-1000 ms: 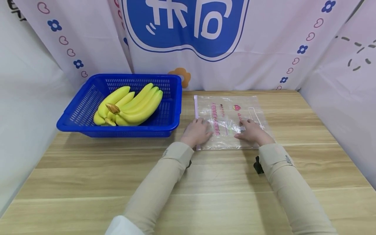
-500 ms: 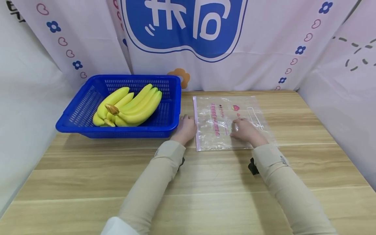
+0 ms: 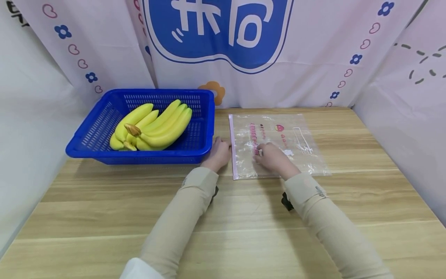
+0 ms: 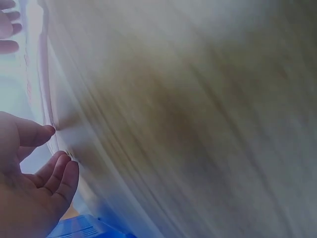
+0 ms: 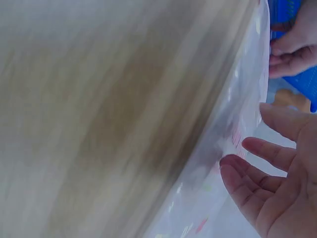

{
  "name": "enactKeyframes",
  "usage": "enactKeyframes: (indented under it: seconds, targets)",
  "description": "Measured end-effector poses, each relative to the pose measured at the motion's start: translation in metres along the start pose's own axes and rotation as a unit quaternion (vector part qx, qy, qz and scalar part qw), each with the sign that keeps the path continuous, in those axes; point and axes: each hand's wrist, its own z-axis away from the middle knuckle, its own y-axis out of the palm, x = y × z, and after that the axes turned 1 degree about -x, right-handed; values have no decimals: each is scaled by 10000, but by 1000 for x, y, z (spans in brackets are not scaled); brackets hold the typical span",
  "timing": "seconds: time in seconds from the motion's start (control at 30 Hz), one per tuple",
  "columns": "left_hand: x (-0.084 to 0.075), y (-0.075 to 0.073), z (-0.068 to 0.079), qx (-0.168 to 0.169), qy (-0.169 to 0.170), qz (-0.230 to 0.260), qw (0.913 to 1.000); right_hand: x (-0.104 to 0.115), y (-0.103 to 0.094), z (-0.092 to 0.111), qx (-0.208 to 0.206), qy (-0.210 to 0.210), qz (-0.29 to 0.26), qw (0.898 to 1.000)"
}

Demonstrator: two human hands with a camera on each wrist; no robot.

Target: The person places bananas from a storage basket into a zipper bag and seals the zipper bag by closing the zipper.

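Observation:
A clear plastic zip bag [image 3: 292,162] with pink print lies flat on the table, its lilac zip strip [image 3: 234,155] facing left. My left hand [image 3: 218,154] is at that strip, between the bag and the blue basket. In the left wrist view, thumb and fingertips [image 4: 69,171] are right at the strip, with a gap showing between them. My right hand [image 3: 273,158] is over the left half of the bag, overlapping its pink lettering. The right wrist view shows its fingers [image 5: 247,181] loosely bent and apart, with nothing between them.
A blue plastic basket [image 3: 205,143] stands at the back left, holding two bunches of yellow bananas [image 3: 167,131]. The wooden table [image 3: 251,232] ends at a printed white cloth [image 3: 306,85] behind. White walls rise on both sides.
My left hand has moved left off the bag to its zip strip, beside the basket. My right hand has slid left across the bag. The bag and basket stay put.

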Motion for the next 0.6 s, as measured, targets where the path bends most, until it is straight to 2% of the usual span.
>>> enactKeyframes:
  seconds: [0.13, 0.37, 0.6]
  targets:
    - [-2, 0, 0, 11, -76, 160, 9998, 6, 4, 1, -28, -91, 43, 9999]
    - [-6, 0, 1, -81, -227, 666, 9975, 12, 9, 0, 97, 36, 75, 9999]
    - [-9, 3, -2, -211, -159, 1437, 9893, 16, 11, -3, 195, 122, 187, 9996]
